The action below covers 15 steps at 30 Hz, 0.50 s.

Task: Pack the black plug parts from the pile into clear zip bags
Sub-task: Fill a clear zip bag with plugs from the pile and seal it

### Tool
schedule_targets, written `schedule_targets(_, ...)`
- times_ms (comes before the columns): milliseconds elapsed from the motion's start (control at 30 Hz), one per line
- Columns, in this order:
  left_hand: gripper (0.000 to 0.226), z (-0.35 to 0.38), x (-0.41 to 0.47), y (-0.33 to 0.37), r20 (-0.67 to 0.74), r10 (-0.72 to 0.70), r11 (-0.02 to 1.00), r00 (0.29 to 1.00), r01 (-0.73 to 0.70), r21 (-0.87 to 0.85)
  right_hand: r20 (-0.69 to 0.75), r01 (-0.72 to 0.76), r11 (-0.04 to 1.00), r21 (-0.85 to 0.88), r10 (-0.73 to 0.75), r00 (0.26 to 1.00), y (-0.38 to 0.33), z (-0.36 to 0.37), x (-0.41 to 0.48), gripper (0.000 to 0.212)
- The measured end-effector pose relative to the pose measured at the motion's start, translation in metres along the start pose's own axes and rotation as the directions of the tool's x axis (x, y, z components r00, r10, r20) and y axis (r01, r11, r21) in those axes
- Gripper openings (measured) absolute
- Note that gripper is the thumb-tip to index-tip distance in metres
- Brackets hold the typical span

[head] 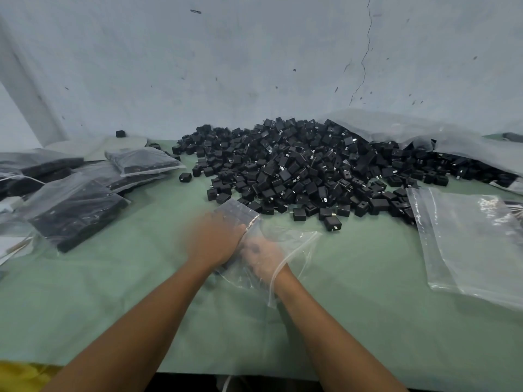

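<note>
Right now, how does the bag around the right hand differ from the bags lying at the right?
The worked bag is open, with the right hand inside; the spare bags at the right look empty. The worked bag is crumpled; the spare bags lie flat on the green table. Both are clear plastic.

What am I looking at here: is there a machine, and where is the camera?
No machine: these are a person's two bare hands, seen from one camera worn on the head, looking down at a green table. The right hand is inside a clear zip bag; the left hand is against it from outside. Both are blurred, so neither grip is clear. A row of black parts shows through the bag's far end. Behind lies the pile of black plug parts. Filled bags lie at the left, empty bags at the right.
</note>
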<state>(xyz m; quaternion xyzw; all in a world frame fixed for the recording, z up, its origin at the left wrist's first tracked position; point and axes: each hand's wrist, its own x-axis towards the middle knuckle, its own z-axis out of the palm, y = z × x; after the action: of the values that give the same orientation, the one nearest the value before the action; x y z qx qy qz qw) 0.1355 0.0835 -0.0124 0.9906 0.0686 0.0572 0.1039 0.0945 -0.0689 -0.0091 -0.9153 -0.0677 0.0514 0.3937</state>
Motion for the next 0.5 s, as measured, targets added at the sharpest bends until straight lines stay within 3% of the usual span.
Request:
schedule_targets(167, 0.088, 0.0019, 0.0007, -0.0016, -0.002, 0.0, 1.0, 1.0, 0.0, 0.002, 0.003, 0.034, 0.999, -0.02, -0.034, 0.999, 0.0, -0.0004, -0.0021, 0.03)
schedule_targets(333, 0.091, 0.0014, 0.0, -0.0026, -0.022, 0.005, 1.0, 1.0, -0.005, -0.009, 0.035, 0.094, 0.989, 0.117, -0.099, 0.994, 0.0021, 0.0041, -0.0051, 0.021)
schedule_targets(500, 0.09, -0.0004, -0.0008, -0.0011, -0.008, 0.004, 1.0, 1.0, -0.004, -0.008, 0.005, 0.067, 0.99, 0.125, -0.069, 0.998, 0.0058, 0.0045, -0.0056, 0.025)
